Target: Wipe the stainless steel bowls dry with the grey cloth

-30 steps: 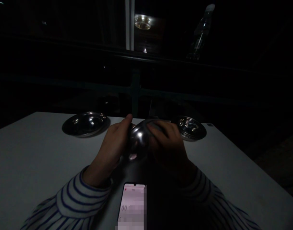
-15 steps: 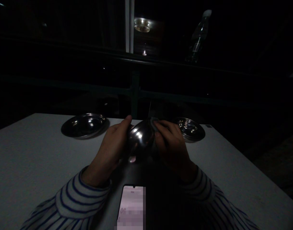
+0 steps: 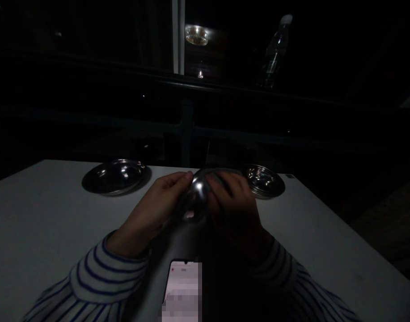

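Note:
A shiny metal bowl [image 3: 194, 201] is tilted above the table between my hands, its rounded outside towards me. My left hand [image 3: 158, 205] grips its left rim, thumb on top. Fingers of my right hand [image 3: 234, 205] are curled over a small greyish cloth [image 3: 217, 180] pressed against the bowl's right side; most of the cloth is covered and dim. Beyond my left hand, a wide metal bowl [image 3: 116, 176] rests on the table. Past my right hand sits a stack of smaller metal bowls [image 3: 263, 181].
A lit phone [image 3: 183, 286] lies on the white table [image 3: 30, 223] close to me. A clear plastic bottle [image 3: 275, 56] stands behind the table on a dark ledge. The surroundings are very dark, and the table's far edge runs just beyond the bowls.
The held bowl has turned in my hands. My right hand and the cloth have moved left across its outside, and my left thumb has shifted slightly right along the rim.

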Motion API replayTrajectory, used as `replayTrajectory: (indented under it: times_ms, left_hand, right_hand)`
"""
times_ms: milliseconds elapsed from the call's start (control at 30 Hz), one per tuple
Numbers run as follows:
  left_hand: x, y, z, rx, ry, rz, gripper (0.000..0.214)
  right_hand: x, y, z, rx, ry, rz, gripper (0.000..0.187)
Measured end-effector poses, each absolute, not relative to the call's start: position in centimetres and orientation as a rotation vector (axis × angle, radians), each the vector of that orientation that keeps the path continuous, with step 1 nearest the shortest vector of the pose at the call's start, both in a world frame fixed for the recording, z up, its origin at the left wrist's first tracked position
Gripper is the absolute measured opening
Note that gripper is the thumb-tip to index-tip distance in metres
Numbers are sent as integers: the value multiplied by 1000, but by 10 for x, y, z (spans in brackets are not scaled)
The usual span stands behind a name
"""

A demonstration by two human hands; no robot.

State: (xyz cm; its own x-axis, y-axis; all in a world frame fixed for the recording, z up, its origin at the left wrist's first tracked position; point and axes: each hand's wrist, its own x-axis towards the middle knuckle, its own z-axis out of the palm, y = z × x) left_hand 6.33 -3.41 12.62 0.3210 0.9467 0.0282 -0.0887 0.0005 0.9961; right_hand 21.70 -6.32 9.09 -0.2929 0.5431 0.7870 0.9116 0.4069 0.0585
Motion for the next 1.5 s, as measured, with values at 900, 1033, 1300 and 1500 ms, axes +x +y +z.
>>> replayTrajectory:
  times_ms: [900,1033,1300,1500]
  left_hand:
    - [71,-40,129,1241,1179,1171,42]
    - [71,-40,127,1197,1170,1157,42]
    - [71,-38,125,1169,1134,1168,39]
    - [66,-35,125,1153,1098,1208,32]
  right_hand:
    - [207,-72,96,-1138,-2162,-655,35]
    - [218,-66,99,-1188,-2064,-571,31]
    - [213,-70,93,-1142,-2103,-664,34]
    - [222,-63,90,-1020,-2070,-622,31]
